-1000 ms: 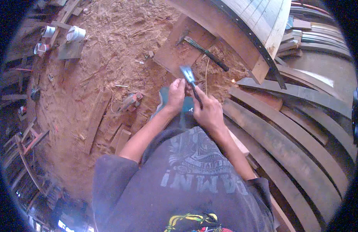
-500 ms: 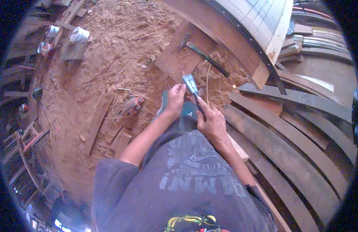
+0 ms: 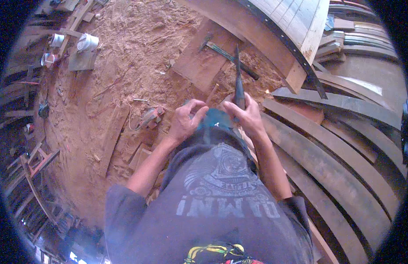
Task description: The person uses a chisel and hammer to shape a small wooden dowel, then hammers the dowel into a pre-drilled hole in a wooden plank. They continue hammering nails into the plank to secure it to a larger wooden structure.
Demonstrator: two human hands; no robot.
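My right hand (image 3: 247,113) grips a putty knife (image 3: 239,79) by its dark handle. The blade points up and away, turned nearly edge-on so its broad face hardly shows. A little to the left, my left hand (image 3: 186,119) is raised with half-curled fingers, a gap between them and the thumb, and nothing visible in it. Beyond my hands, a hammer (image 3: 228,56) with a dark green handle lies across a flat wooden board (image 3: 193,66) dusted with shavings; the putty knife's blade overlaps the hammer handle in view.
Curved planks (image 3: 318,163) lie stacked to my right. A large wooden structure with a dark edging strip (image 3: 274,33) reaches in from the upper right. An orange-and-grey power tool (image 3: 152,118) rests on the shavings at left, and a white bucket (image 3: 87,42) stands farther off.
The putty knife has turned from showing its broad bluish blade to nearly edge-on, pointing up. My left hand has drawn away from the blade to the left, its fingers loosening.
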